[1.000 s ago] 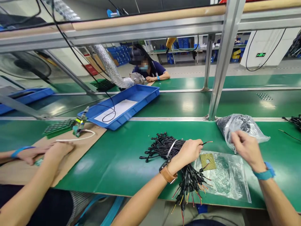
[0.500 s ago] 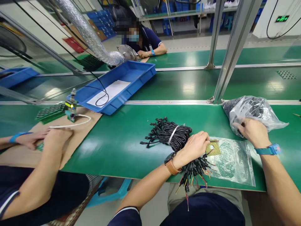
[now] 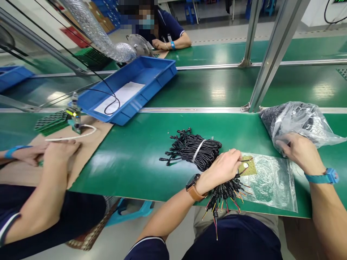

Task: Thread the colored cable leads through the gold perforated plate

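Note:
A coiled bundle of black cables [image 3: 204, 151], tied with a white band, lies on the green bench. Its stripped ends [image 3: 226, 195], with red, yellow and orange wires, fan out over the front edge. Over them my left hand [image 3: 223, 166] is closed, a thin dark cable end poking out from its fingertips. Just beyond those fingertips a small yellowish board with a hole [image 3: 248, 166] rests on a flat clear bag [image 3: 273, 184]. My right hand [image 3: 300, 151] is closed at the near side of a clear plastic bag of black parts [image 3: 295, 115]; its fingertips are partly hidden.
A blue tray [image 3: 159, 86] with a white paper sheet stands behind, left of centre. Metal uprights [image 3: 276, 54] rise from the bench's back rail. At left, a co-worker's hands [image 3: 59, 148] rest over cardboard [image 3: 92, 137]; another person [image 3: 170, 29] sits across.
The view has tilted down slightly, so the background sits higher. Both my hands keep nearly the same places, the left by the cable ends and the right at the bag.

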Available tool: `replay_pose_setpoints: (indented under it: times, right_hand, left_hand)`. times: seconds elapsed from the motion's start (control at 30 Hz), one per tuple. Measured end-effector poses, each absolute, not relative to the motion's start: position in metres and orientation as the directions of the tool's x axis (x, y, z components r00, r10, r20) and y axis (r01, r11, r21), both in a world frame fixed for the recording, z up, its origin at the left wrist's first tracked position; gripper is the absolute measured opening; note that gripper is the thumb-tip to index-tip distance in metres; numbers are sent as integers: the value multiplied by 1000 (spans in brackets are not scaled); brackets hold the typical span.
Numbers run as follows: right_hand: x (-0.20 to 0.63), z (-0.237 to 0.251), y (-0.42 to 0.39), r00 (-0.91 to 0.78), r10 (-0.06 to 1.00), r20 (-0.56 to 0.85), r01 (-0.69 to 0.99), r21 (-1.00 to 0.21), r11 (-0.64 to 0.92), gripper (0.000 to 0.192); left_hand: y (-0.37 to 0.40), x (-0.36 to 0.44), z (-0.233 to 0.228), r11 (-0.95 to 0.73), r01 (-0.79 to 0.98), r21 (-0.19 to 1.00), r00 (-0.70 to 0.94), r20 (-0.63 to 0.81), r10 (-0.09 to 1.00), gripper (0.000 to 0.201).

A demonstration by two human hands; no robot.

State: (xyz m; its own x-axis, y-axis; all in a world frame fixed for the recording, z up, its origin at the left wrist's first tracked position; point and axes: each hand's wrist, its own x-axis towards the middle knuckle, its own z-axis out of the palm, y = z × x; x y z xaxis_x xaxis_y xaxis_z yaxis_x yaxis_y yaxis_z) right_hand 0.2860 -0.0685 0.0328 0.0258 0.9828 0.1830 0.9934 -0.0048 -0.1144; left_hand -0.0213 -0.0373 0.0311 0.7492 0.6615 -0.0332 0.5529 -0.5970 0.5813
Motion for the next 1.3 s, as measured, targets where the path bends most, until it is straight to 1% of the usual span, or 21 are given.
replay_pose_setpoints:
  times: [0.07,0.1,0.17,0.23,0.27,0.3,0.33,0.4,0.47,0.5,0.6,0.63,0.7,0.77,0.8,0.87,0.97,1.07,1.13,1.23,1.3]
  right_hand:
    - [286,41,-71,76,942,327,989,-145,-30,25]
    - [285,44,-73,121,900,418,985,-161,-57,27]
    - [281,50,-78,226,763,606,966,-241,-95,28]
    - [274,52,-84,246,649,720,952,-304,-24,26]
    - [270,51,-87,217,629,747,950,-311,41,24]
    - [265,50,-90,161,641,751,947,-301,115,23]
    - [259,48,-91,86,676,731,938,-288,193,22]
    - [247,44,-92,-80,769,634,896,-292,334,23]
    - [235,41,-90,-222,839,496,830,-356,430,27]
    - [229,40,-88,-280,856,435,788,-405,464,28]
    - [217,38,-83,-443,845,299,652,-540,532,26]
    - [214,38,-82,-495,829,261,618,-565,547,25]
    - [210,36,-80,-568,800,192,597,-573,562,24]
    - [208,35,-79,-588,794,154,624,-539,566,24]
    - [209,34,-79,-582,798,157,639,-519,568,24]
    - [211,32,-79,-555,806,207,643,-507,573,23]
    - [214,31,-78,-535,799,275,608,-531,590,22]
    - [213,30,-77,-569,793,218,618,-522,588,23]
    - [212,30,-76,-559,803,206,637,-514,575,25]
    - [211,30,-75,-497,821,280,613,-556,561,25]
    - [211,30,-74,-507,816,275,588,-582,562,25]
  left_hand:
    - [-37,-22,30,-605,551,575,755,-34,655,11]
    - [-38,-22,30,-609,549,573,758,-34,652,11]
    - [-38,-23,28,-617,548,565,764,-36,645,12]
    - [-39,-23,27,-624,557,548,765,-47,642,14]
    - [-39,-23,26,-627,565,537,764,-53,643,15]
    - [-40,-22,26,-629,574,524,761,-58,646,15]
    - [-40,-22,26,-630,586,509,755,-59,654,16]
    - [-42,-20,27,-633,612,474,738,-54,673,16]
    - [-43,-18,28,-638,639,429,721,-47,691,16]
    - [-44,-17,28,-641,651,406,714,-44,698,16]
    - [-45,-14,25,-651,673,352,705,-38,708,18]
    - [-46,-14,24,-653,678,338,702,-37,711,19]
    - [-46,-12,20,-650,694,310,692,-37,721,19]
    - [-46,-10,17,-636,717,286,672,-42,739,20]
    - [-46,-9,17,-628,727,277,663,-50,747,20]
    - [-46,-6,16,-612,746,264,648,-76,758,20]
    - [-45,-2,18,-589,768,252,628,-116,770,21]
    - [-45,0,19,-574,782,242,614,-141,777,20]
    - [-45,1,19,-571,786,237,611,-152,777,18]
    - [-46,0,19,-577,781,240,615,-130,778,17]
    - [-47,-2,19,-589,773,237,623,-104,776,17]
